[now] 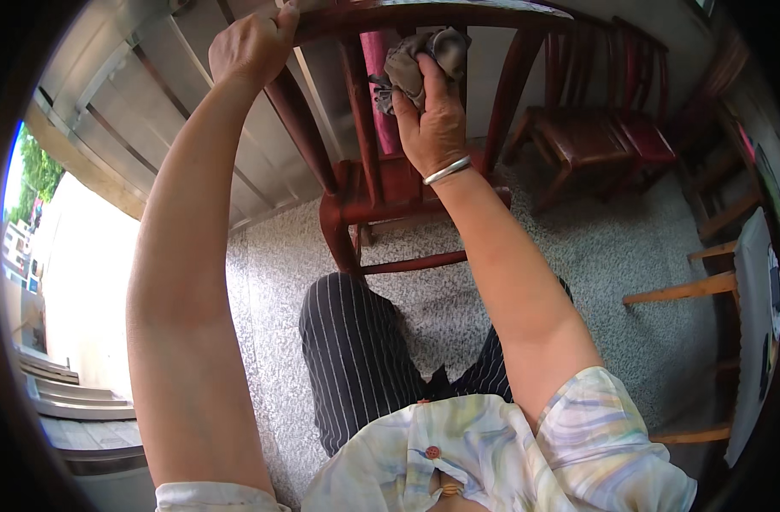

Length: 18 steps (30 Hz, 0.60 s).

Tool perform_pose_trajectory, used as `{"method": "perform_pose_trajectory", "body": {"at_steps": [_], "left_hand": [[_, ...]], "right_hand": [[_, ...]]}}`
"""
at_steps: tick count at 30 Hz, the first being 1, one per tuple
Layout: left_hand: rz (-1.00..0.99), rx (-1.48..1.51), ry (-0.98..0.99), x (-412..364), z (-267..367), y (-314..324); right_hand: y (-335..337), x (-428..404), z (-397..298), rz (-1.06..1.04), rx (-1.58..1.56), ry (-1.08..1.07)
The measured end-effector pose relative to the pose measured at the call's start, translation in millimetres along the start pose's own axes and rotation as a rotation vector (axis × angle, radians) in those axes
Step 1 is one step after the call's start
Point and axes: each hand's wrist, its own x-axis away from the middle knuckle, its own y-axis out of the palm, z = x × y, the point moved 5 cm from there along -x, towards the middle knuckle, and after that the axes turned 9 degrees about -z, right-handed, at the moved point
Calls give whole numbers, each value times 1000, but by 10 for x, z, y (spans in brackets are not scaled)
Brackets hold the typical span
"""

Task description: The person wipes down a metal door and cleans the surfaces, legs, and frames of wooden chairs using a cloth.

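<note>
Before me stands a dark red wooden chair (402, 214), its slatted back facing me. My left hand (254, 48) is closed around the left end of the chair's top rail (338, 24). A crumpled grey-brown cloth (410, 69) is bunched in my right hand (436, 121), against the back slats just below the rail. Its fingers lie partly behind the cloth, so I cannot tell which slat it touches. A silver bangle (447, 171) circles my right wrist.
More wooden chairs (579, 137) stand at the back right. A table with a pale cover (751, 333) and light wooden legs is at the right edge. Metal panels (262, 150) line the left, beside a bright opening. The floor (595, 269) is speckled grey.
</note>
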Motion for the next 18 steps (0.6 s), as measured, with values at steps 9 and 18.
{"method": "perform_pose_trajectory", "body": {"at_steps": [9,18], "left_hand": [[69,104,47,96,79,-84],[58,110,35,92,82,-63]], "right_hand": [[264,1844,632,-372,-162,766],[23,-270,-311,-216,-94,-3]]}}
